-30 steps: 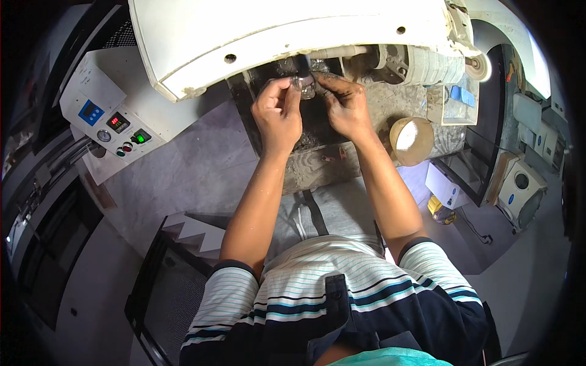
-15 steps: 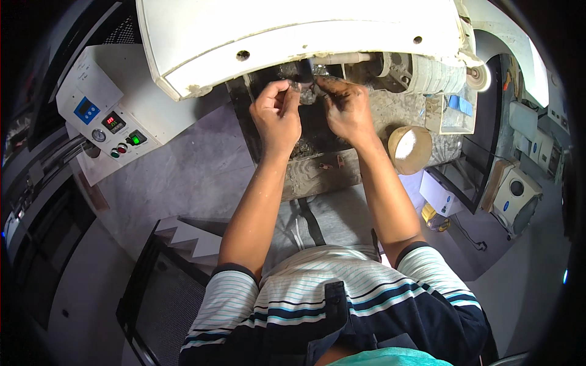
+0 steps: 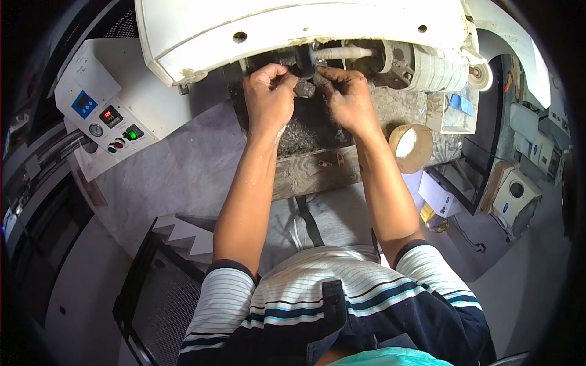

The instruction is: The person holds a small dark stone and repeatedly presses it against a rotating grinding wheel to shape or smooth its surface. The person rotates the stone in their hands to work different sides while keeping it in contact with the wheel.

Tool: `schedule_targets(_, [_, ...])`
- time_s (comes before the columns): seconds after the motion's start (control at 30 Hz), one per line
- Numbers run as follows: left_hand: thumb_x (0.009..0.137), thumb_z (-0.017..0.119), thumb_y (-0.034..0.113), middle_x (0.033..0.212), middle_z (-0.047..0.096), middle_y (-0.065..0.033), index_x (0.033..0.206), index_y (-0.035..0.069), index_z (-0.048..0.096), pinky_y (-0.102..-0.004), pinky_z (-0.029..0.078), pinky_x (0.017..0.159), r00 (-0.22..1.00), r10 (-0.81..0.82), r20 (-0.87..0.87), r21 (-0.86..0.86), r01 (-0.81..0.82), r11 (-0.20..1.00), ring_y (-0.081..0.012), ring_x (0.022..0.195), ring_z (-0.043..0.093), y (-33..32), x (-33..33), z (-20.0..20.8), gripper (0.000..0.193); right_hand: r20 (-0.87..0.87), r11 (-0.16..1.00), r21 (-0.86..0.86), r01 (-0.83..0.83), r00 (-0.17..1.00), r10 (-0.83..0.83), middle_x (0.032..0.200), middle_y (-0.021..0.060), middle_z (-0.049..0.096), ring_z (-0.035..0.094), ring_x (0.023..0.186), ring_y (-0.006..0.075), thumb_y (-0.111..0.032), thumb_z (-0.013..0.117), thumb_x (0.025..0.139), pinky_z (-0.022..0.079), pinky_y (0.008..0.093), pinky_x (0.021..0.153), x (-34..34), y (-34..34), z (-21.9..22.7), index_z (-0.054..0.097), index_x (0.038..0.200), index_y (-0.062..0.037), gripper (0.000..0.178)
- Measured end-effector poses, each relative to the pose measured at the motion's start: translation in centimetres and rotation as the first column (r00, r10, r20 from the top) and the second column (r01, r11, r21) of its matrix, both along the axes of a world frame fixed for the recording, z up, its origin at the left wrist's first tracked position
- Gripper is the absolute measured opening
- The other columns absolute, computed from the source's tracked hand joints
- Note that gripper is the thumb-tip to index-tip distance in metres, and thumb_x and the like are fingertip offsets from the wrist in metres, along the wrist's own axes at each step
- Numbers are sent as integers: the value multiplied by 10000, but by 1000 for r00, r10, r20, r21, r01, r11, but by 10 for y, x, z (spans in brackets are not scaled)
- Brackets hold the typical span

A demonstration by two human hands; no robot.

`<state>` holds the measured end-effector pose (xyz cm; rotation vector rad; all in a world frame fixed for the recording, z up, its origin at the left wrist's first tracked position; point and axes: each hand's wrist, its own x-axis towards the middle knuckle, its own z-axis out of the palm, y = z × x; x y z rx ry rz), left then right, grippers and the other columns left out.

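Observation:
Under the white machine hood (image 3: 336,29), my left hand (image 3: 267,102) is closed, thumb and fingers pinched just left of a dark narrow wheel (image 3: 304,61). My right hand (image 3: 352,105), its fingers blackened, is closed on the wheel's other side, fingertips close to it. Whatever either hand pinches is too small or hidden to make out. Below the wheel, between the hands, shows a wet grey lump (image 3: 304,89); I cannot tell whether it is held. A pale spindle (image 3: 346,53) runs right from the wheel to a ribbed, dirty white housing (image 3: 436,74).
A wet dark tray (image 3: 305,131) lies beneath my hands, with a worn wooden ledge (image 3: 299,177) in front. Right of my right forearm stands a tan bowl (image 3: 421,160) with white contents. A control box (image 3: 107,122) is at left; a small disc (image 3: 481,77) sits at right.
Both hands have shifted slightly, the left one up and to the left, leaving a wider gap between them. More of the dark wheel and the tray shows now.

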<state>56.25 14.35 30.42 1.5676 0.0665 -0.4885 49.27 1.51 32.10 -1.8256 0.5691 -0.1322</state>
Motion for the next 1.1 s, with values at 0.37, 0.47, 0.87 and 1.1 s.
schedule_targets(0.37, [841, 624, -25, 661, 587, 16, 826, -44, 628, -191, 358, 494, 965, -89, 248, 187, 42, 981, -14, 576, 481, 4, -11, -14, 24, 6, 994, -109, -13, 1000, 14, 935, 216, 687, 686, 893, 252, 72, 546, 746, 513, 306, 812, -5, 4, -10, 671, 999, 56, 282])
schedule_targets(0.47, [913, 567, 4, 825, 619, -29, 968, -49, 594, -203, 442, 619, 911, -5, 412, 22, -5, 1000, -47, 729, 540, 6, -35, -29, 81, 2, 993, -110, -36, 999, 36, 955, 206, 688, 689, 891, 262, 81, 547, 748, 519, 309, 805, -11, 7, -9, 678, 1008, 37, 294])
schedule_targets(0.87, [877, 607, 8, 692, 589, -2, 868, -18, 609, -205, 390, 497, 951, 182, 249, -52, -175, 983, -40, 577, 503, -9, -41, -13, 27, -6, 951, -285, -119, 992, 123, 950, 213, 681, 685, 898, 295, 76, 576, 712, 528, 314, 795, -5, -1, 9, 687, 990, 20, 305])
schedule_targets(1.1, [838, 651, -24, 722, 606, 14, 835, -42, 634, -177, 406, 561, 970, 224, 92, -84, -217, 973, -19, 628, 515, -9, -27, -14, 26, -2, 969, -237, -67, 998, 69, 959, 218, 675, 681, 916, 289, 62, 583, 734, 523, 324, 813, -1, -4, 0, 686, 993, 27, 281])
